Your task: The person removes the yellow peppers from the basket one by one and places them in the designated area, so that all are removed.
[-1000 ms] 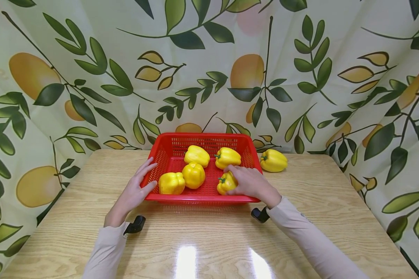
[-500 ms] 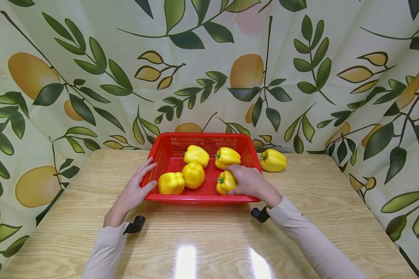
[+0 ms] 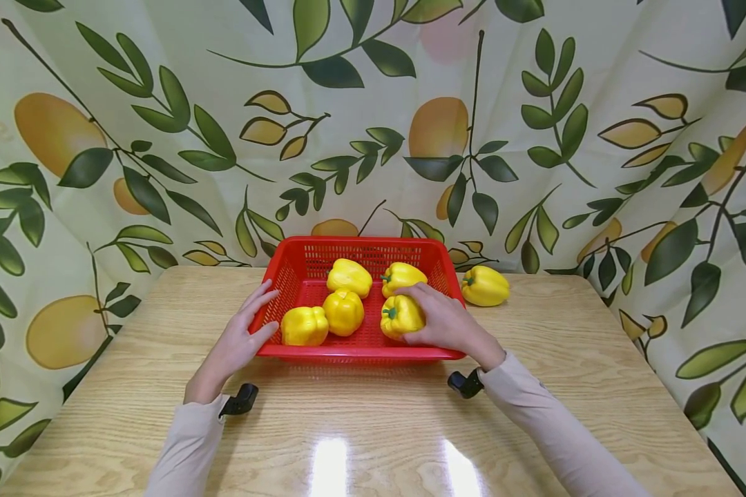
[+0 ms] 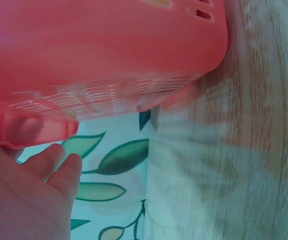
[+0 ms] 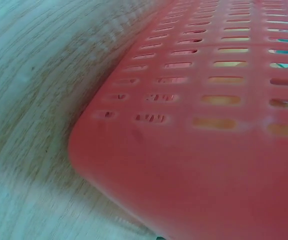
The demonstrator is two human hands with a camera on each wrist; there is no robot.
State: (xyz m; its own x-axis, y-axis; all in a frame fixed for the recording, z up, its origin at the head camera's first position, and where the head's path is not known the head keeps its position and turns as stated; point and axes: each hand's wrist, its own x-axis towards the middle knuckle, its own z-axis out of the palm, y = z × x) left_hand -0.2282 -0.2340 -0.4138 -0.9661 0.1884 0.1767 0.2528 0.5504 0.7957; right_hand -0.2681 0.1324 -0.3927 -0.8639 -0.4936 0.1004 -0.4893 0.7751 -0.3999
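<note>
I am gripping a yellow pepper (image 3: pixel 400 318) with my right hand (image 3: pixel 444 323), in the front right of the red basket (image 3: pixel 360 353). Four more peppers (image 3: pixel 344 314) are lying inside. My left hand (image 3: pixel 239 339) is resting at the basket's left side, fingers spread apart. A sixth pepper (image 3: pixel 486 286) is lying on the counter (image 3: pixel 348 421), right of the basket.

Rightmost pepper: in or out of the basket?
Out: the rightmost yellow pepper rests on the wooden table, right of the red basket in the head view. Can't tell if they touch.
</note>
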